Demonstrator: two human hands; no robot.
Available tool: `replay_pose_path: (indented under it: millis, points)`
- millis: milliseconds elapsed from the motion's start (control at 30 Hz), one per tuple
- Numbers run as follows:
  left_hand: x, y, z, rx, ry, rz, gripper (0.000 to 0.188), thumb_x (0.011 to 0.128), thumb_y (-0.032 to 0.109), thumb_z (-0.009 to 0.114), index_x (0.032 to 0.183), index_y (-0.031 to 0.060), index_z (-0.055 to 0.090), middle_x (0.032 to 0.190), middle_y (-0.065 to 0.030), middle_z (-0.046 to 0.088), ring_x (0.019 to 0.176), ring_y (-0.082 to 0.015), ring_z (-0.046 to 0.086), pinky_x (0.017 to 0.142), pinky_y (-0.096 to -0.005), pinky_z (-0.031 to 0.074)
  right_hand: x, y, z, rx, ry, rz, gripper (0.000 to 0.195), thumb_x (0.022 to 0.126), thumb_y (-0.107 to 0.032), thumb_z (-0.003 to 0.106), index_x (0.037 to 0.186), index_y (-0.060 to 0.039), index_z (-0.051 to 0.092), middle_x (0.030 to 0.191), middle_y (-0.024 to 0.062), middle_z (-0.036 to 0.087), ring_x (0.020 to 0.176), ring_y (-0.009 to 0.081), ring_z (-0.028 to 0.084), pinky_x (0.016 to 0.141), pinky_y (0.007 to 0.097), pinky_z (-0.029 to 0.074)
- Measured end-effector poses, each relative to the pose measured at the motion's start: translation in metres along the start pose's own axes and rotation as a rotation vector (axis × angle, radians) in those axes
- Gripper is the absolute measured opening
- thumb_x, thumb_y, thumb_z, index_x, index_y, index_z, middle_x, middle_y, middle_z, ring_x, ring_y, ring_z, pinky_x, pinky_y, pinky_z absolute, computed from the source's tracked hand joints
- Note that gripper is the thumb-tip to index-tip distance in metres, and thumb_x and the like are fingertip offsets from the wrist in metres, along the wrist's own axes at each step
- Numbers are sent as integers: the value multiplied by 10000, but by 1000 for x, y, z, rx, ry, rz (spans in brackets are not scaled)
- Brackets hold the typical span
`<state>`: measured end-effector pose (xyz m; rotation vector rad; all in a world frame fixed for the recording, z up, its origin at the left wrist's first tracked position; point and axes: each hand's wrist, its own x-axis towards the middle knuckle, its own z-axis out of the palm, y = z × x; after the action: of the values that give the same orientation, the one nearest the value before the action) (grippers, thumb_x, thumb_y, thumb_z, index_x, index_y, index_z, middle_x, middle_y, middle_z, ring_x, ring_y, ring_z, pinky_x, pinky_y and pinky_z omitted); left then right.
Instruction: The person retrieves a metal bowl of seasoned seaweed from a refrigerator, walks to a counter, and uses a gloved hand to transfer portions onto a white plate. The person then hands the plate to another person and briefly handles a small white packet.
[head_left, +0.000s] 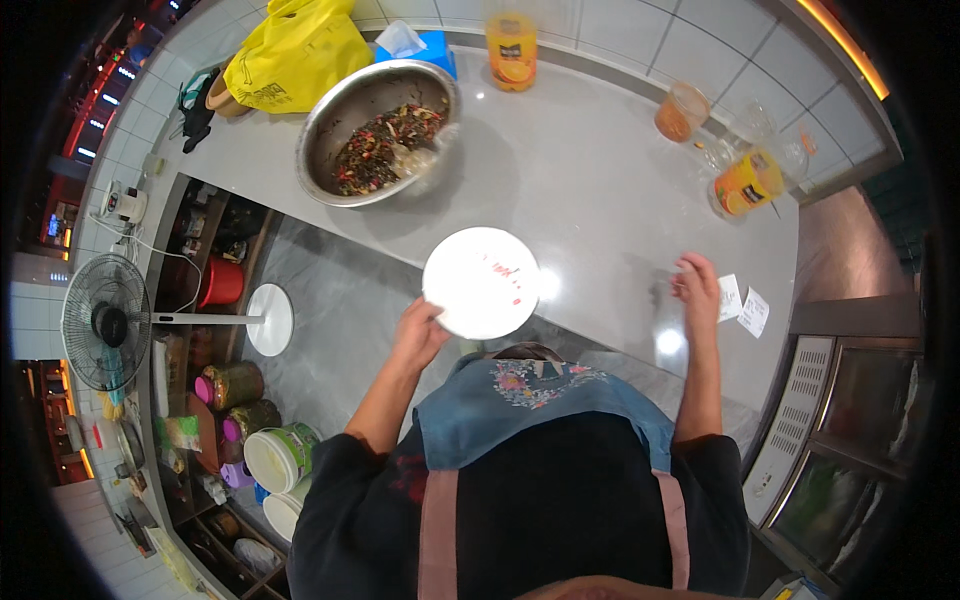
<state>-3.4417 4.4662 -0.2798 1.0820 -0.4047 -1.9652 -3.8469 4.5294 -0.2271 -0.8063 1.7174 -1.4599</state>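
My left hand (421, 334) grips the lower left rim of a round white plate (469, 281), which has red marks or lettering on its face. The plate is over the front edge of the grey counter (592, 225). My right hand (696, 281) is raised at the right with its fingers partly curled and nothing seen in it, near two paper slips (754, 311) that bear writing. Up and to the left of the plate stands a steel bowl (309, 161) holding a dark mixture with red pieces (375, 142) and a crumpled clear plastic bag (415, 161).
Behind the bowl are a yellow plastic bag (300, 56) and a blue tissue box (439, 51). An orange drink bottle (512, 56) stands at the back; another bottle (750, 182) and a jar (681, 112) are at right. A fan (109, 322), shelves and tubs (274, 459) are at left.
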Motion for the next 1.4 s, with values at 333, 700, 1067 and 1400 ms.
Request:
replay_pose_path:
  millis: [333,700,1067,1400]
  points:
    - [-13,125,-139,-184,250,237,461,717,49,473,1169,-32,429,1180,-131,504,1090,-266,496,923,-394,412,92,-60,254,537,-461,347,402,895,-341,473,1137,-21,445,1011,102,516,749,178,553,636,295,488]
    - [19,183,-163,-299,229,309,496,717,34,461,1197,-59,378,1200,-157,477,1094,-286,488,935,-413,410,119,-98,333,433,-438,429,568,866,-518,412,1020,24,487,745,30,554,558,107,523,454,217,458]
    - [77,165,-103,-169,-58,195,415,744,56,492,1144,-37,432,1175,-126,493,1108,-254,469,959,-389,370,108,-63,197,723,-287,316,574,878,-502,388,988,42,536,838,117,624,751,213,608,714,349,509]
    - [124,130,-49,-59,-11,99,343,786,70,482,1112,-34,455,1090,-120,544,995,-223,544,868,-364,457,92,-78,85,534,-41,244,482,872,-476,441,916,-10,560,767,60,598,690,153,574,645,287,489]
